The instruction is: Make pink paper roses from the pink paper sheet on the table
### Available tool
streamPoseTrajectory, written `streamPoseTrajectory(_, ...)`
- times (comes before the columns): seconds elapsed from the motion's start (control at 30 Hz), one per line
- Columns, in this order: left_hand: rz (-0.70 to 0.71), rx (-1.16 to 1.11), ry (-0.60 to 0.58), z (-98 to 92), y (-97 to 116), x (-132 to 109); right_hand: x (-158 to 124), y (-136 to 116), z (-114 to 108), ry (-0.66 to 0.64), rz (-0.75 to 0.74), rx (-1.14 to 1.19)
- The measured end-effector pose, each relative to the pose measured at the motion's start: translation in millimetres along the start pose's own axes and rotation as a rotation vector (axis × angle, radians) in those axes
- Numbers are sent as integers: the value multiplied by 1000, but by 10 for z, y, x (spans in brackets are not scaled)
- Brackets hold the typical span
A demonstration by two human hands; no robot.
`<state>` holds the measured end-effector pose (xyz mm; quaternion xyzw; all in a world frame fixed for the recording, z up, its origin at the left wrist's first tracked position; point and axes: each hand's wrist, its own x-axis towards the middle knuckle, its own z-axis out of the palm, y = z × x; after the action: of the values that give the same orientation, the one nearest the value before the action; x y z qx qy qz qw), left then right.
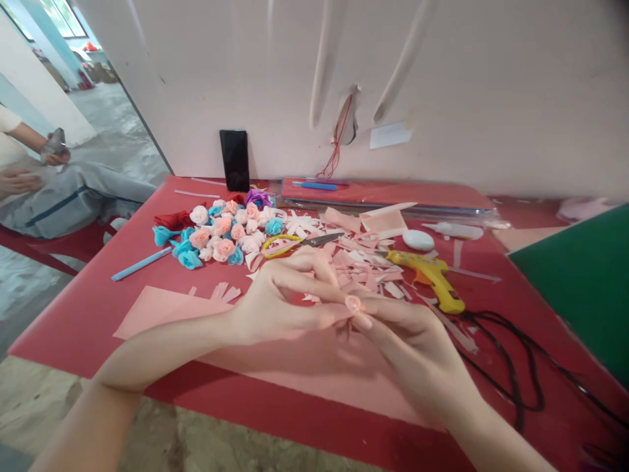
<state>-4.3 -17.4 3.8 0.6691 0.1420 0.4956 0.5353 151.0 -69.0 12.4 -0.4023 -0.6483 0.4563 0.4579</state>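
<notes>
Between my fingertips, over the middle of the table, is a small pink paper flower (354, 304). My left hand (289, 295) pinches it from the left with thumb and fingers. From the other side my right hand (407, 328) closes thumb and forefinger on the same flower. Below both hands lies a large sheet of pink paper (314, 360). Just beyond them are pink paper scraps (363, 269) and scissors (299, 242) with yellow handles. A pile of finished paper flowers (223, 249) in pink, white and blue sits to the left.
A yellow glue gun (432, 275) lies at right, its black cord (515, 367) trailing off. Near it are a white oval object (417, 240) and a green board (584, 282). A phone (234, 160) leans against the white panel. At far left a person (54, 177) sits.
</notes>
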Motion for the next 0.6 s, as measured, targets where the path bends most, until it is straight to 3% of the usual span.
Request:
streamPoseTrajectory(0.17,134,125,124,26,-59,4,-65,3,86,134,-80,-174)
streamPoseTrajectory(0.3,171,182,153,7,-76,17,-96,-15,111,133,-41,-219)
streamPoseTrajectory(0.43,172,173,131,-9,-79,24,-112,-50,98,131,10,-130)
streamPoseTrajectory(0.6,181,149,113,-20,-75,30,-138,-1,56,134,236,137)
